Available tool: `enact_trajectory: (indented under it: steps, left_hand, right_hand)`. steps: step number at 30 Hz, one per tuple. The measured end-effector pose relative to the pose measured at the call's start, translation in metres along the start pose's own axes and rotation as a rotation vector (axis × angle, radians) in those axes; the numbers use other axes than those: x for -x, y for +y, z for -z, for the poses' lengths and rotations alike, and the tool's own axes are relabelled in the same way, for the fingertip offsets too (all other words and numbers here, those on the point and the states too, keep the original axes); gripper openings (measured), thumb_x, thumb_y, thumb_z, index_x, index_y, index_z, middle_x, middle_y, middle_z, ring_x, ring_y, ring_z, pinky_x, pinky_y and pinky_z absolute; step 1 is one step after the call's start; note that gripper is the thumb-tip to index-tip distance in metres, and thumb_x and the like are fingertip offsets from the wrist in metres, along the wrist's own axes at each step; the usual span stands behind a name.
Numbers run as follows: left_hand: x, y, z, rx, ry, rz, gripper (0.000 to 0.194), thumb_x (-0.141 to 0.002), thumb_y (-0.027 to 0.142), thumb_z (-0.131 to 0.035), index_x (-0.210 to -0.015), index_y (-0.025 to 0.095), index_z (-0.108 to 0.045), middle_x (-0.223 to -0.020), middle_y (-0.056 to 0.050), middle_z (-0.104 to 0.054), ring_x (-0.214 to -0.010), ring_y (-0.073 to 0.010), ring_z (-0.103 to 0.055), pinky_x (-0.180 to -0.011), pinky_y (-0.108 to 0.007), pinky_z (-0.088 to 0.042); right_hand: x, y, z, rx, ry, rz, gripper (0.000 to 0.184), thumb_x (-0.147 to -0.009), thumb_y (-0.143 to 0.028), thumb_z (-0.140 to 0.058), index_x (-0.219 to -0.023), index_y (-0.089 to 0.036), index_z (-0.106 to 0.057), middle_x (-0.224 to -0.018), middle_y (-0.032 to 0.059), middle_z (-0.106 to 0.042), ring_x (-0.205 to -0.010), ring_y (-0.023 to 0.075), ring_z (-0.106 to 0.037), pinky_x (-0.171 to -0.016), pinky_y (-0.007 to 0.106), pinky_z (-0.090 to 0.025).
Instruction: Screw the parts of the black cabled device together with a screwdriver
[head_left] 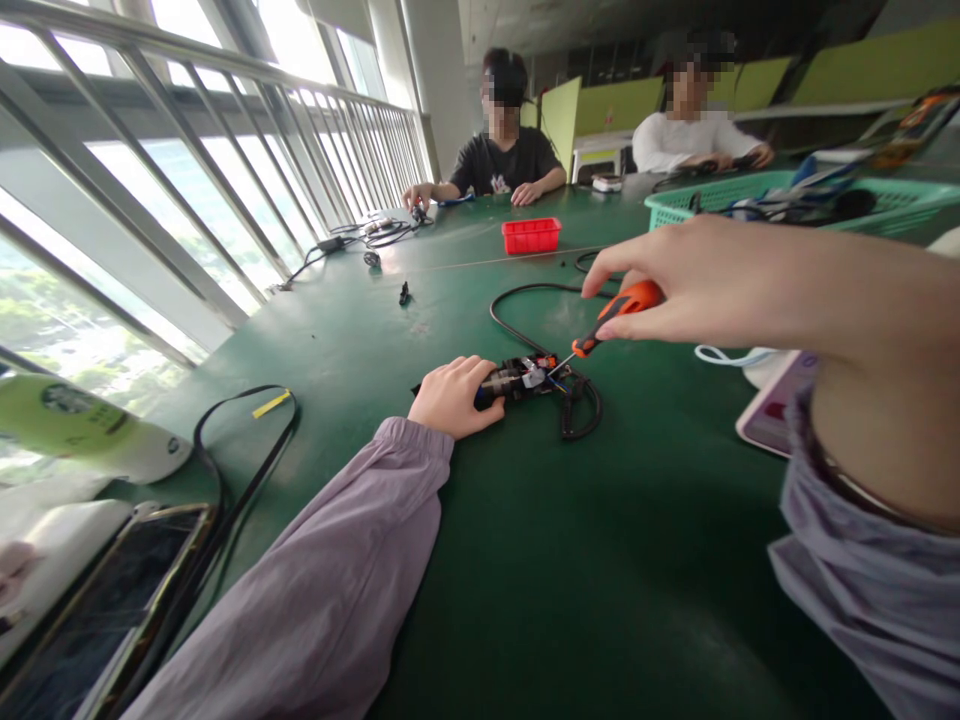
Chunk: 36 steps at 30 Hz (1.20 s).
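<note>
My left hand (456, 398) is wrapped round the dark body of an opened corded device (517, 380), holding it against the table. Bare wires, a grey part and a small orange-red part show at the device's right end. My right hand (727, 285) grips an orange-and-black screwdriver (628, 303) by its handle. The screwdriver slants down to the left, and its tip is at the wiring; whether it sits in a screw is too small to tell. A black cord (504, 318) curves away behind the device. Beside the wiring lies a curved black piece (589, 428).
A red bin (531, 236) and a small black part (404, 293) lie farther back. The green basket (675, 207) of tools stands right, near a phone (772, 405). At left are a strap (214, 470), another phone (112, 610) and a bottle (90, 425). Two people sit opposite.
</note>
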<state>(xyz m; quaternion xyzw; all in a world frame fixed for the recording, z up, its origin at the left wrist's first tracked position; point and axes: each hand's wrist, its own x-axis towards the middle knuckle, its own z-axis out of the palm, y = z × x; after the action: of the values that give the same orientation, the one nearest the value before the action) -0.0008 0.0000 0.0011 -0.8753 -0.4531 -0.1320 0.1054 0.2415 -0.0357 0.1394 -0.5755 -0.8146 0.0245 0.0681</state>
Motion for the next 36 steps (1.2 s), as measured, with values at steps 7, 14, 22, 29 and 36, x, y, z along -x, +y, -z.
enact_trajectory:
  steps: [7, 14, 22, 29, 36]
  left_hand:
    - [-0.001, 0.001, 0.001, -0.009, -0.011, 0.001, 0.036, -0.078, 0.038, -0.048, -0.107, 0.02, -0.056, -0.097, -0.004, -0.065, -0.09, -0.0211, -0.059, -0.076, -0.032, -0.046]
    - [-0.001, 0.0, 0.0, 0.001, -0.012, 0.01, 0.035, -0.078, 0.038, -0.049, -0.107, 0.021, -0.056, -0.098, -0.004, -0.065, -0.092, -0.0207, -0.059, -0.077, -0.031, -0.046]
    - [-0.001, 0.001, 0.001, -0.005, -0.011, 0.006, 0.035, -0.078, 0.038, -0.049, -0.107, 0.02, -0.057, -0.097, -0.004, -0.065, -0.091, -0.021, -0.059, -0.076, -0.031, -0.046]
    - [-0.001, 0.001, 0.001, -0.001, -0.013, 0.006, 0.036, -0.078, 0.038, -0.048, -0.107, 0.02, -0.056, -0.098, -0.004, -0.065, -0.091, -0.0213, -0.059, -0.076, -0.032, -0.046]
    - [-0.001, 0.001, 0.0, -0.005, -0.013, 0.009, 0.035, -0.078, 0.038, -0.049, -0.107, 0.021, -0.056, -0.097, -0.004, -0.065, -0.091, -0.0208, -0.059, -0.076, -0.031, -0.046]
  right_hand:
    - [0.004, -0.015, 0.004, -0.021, -0.109, -0.068, 0.046, -0.08, -0.06, -0.039, -0.09, -0.025, -0.067, -0.057, 0.0042, -0.061, -0.055, 0.0215, -0.058, -0.054, 0.035, -0.038]
    - [0.002, -0.001, 0.001, -0.008, -0.025, 0.031, 0.044, -0.074, -0.059, -0.051, -0.105, -0.032, -0.064, -0.067, 0.0039, -0.064, -0.067, 0.0254, -0.06, -0.058, 0.036, -0.04]
    - [0.0, -0.007, 0.002, -0.001, -0.032, -0.007, 0.041, -0.075, -0.055, -0.051, -0.101, -0.028, -0.066, -0.068, 0.0043, -0.064, -0.058, 0.0215, -0.058, -0.055, 0.035, -0.039]
    - [0.0, -0.005, 0.001, -0.026, -0.074, -0.009, 0.042, -0.076, -0.058, -0.048, -0.101, -0.029, -0.066, -0.067, 0.0035, -0.066, -0.06, 0.0223, -0.059, -0.056, 0.035, -0.039]
    - [0.004, -0.011, 0.001, 0.005, -0.028, 0.009, 0.039, -0.077, -0.05, -0.05, -0.107, -0.03, -0.064, -0.07, 0.003, -0.065, -0.057, 0.0207, -0.058, -0.054, 0.034, -0.039]
